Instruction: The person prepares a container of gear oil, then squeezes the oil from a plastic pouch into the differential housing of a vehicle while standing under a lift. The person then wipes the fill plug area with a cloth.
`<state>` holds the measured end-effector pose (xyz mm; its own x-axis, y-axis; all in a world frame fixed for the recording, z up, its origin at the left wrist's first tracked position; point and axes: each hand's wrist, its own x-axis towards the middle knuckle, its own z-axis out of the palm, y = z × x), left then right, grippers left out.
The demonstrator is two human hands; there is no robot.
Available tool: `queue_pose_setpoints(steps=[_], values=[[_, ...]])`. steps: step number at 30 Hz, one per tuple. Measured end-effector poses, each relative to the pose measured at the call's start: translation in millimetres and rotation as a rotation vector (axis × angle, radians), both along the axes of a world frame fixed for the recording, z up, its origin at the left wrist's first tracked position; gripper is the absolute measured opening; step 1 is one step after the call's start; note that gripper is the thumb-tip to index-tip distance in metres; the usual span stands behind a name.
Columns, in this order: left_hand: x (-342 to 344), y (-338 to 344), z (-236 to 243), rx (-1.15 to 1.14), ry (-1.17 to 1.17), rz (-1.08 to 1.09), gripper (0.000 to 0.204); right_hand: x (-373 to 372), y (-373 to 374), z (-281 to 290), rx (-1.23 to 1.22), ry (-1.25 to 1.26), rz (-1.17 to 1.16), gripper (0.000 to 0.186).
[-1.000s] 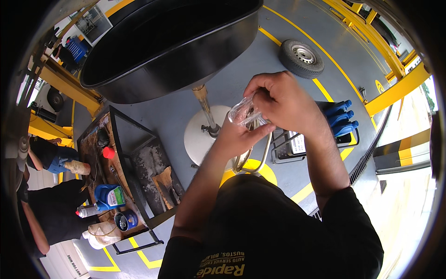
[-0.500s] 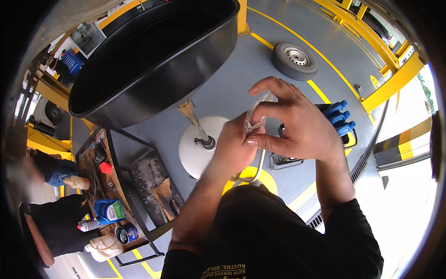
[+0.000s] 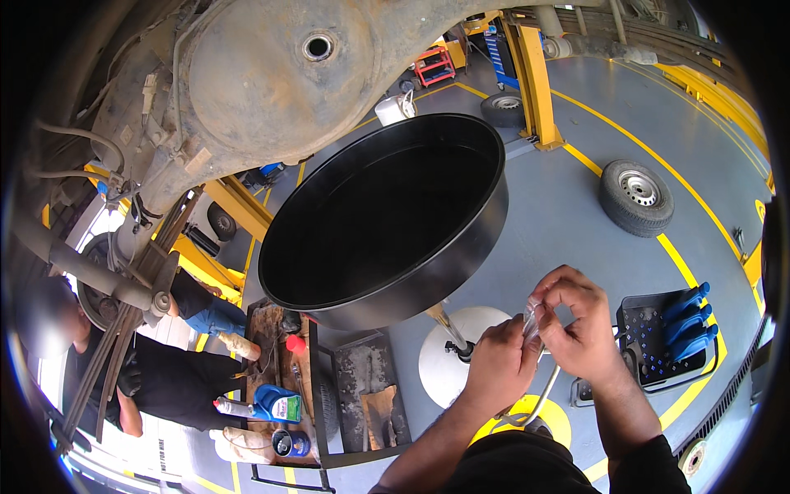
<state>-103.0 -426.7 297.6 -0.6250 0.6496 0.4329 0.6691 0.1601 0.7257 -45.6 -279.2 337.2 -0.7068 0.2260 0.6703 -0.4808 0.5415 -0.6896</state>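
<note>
My left hand (image 3: 500, 369) and my right hand (image 3: 583, 325) meet to the right of a wide black drain pan (image 3: 461, 267). Between them is a crumpled piece of clear plastic (image 3: 532, 314), pinched by the fingers of both. Its exact kind cannot be made out. The round pan stands on a see-through tube (image 3: 448, 325) over a white round tank (image 3: 436, 362). A bent metal handle (image 3: 541, 399) rises just below my hands. Overhead hangs a dirty, rounded metal vehicle housing (image 3: 263, 90) with a round hole (image 3: 318, 47) in it.
On the left, a cart (image 3: 263, 362) carries a blue bottle (image 3: 280, 404), a spray can and a red cap. A person (image 3: 177, 387) in dark clothes stands beyond it. A black crate (image 3: 650, 321) with blue bottles and a loose wheel (image 3: 638, 198) are on the floor at right.
The view has tilted up, bringing the vehicle's underside in. My right fingers, spread around the clear plastic before, have closed in on it against my left hand.
</note>
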Motion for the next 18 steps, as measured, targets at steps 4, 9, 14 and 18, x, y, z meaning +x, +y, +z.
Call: queue_pose_setpoints(steps=[4, 9, 14, 18], values=[[1, 4, 13, -0.029, -0.079, 0.036, 0.016, -4, 19, 12, 0.001, 0.097, -0.097, 0.015], [-5, 7, 18, 0.095, -0.235, -0.007, 0.017, -5, 29, 26, -0.149, 0.042, 0.113, 0.012], [-1, 16, 26, 0.105, -0.213, -0.022, 0.017, -6, 62, 58, 0.238, -0.154, 0.303, 0.011], [-2, 19, 30, 0.185, -0.348, -0.102, 0.02, 2, 79, 74, -0.143, -0.18, 0.277, 0.018]])
